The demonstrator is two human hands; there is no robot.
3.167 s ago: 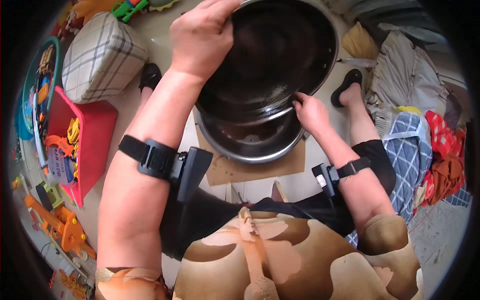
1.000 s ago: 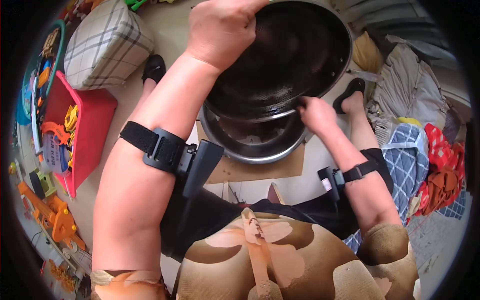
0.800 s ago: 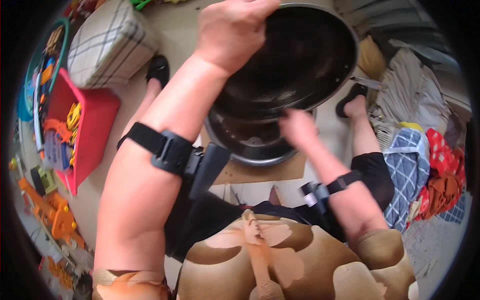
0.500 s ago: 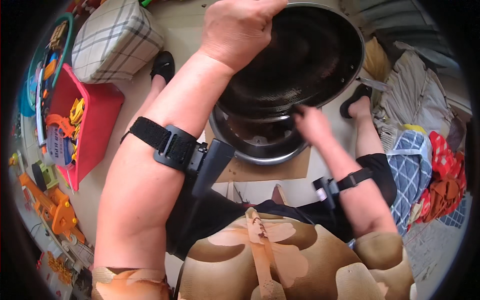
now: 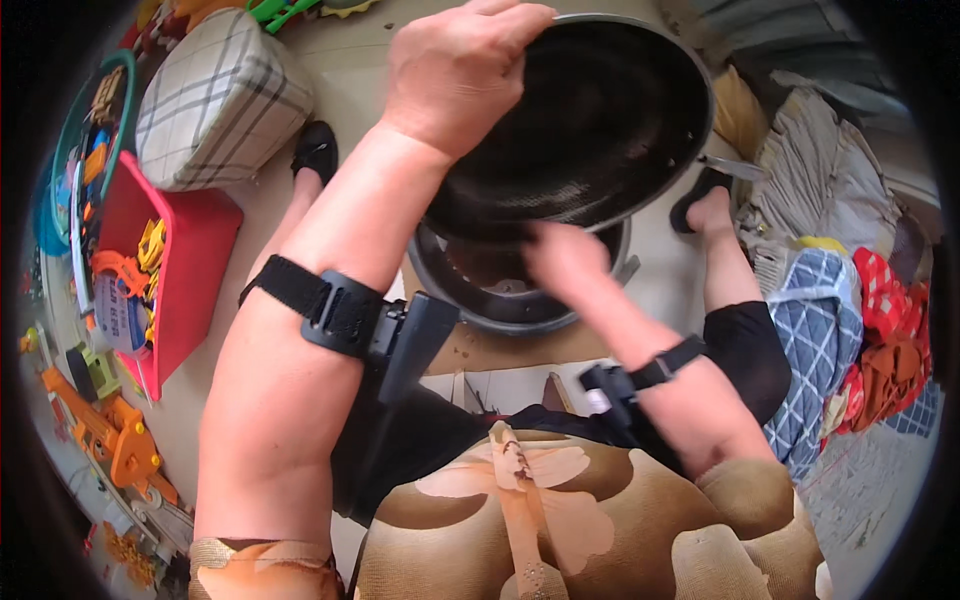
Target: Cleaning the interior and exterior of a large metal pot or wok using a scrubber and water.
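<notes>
The left hand (image 5: 460, 70) is clamped on the pan (image 5: 600, 110) at its upper left, the fingers curled in; whether they grip the rim or a handle is hidden behind the hand itself; the pan is black inside, round, and tilted so that its inside faces the person; it is held above the basin (image 5: 530, 326), covering the far part of it from view; the right hand (image 5: 570, 262) is at the near edge of the pan, over the basin, blurred, its fingertips dark and indistinct, so I cannot tell whether they are together, apart, or closed on something; the basin is metal with a rounded rim, and sits on the cardboard (image 5: 500, 355), between the person's feet; each forearm wears a black strap with a small device on it; a black shoe (image 5: 316, 150) is on the left foot, another on the right; to the left are a checked cushion (image 5: 215, 100), a red bin (image 5: 195, 270) with yellow and orange toys in it, a teal tub (image 5: 128, 80) of mixed items, and an orange toy (image 5: 125, 440); to the right lie a grey cloth (image 5: 825, 165), a blue checked cloth (image 5: 815, 330) and a red dotted cloth (image 5: 880, 290), in a heap.
</notes>
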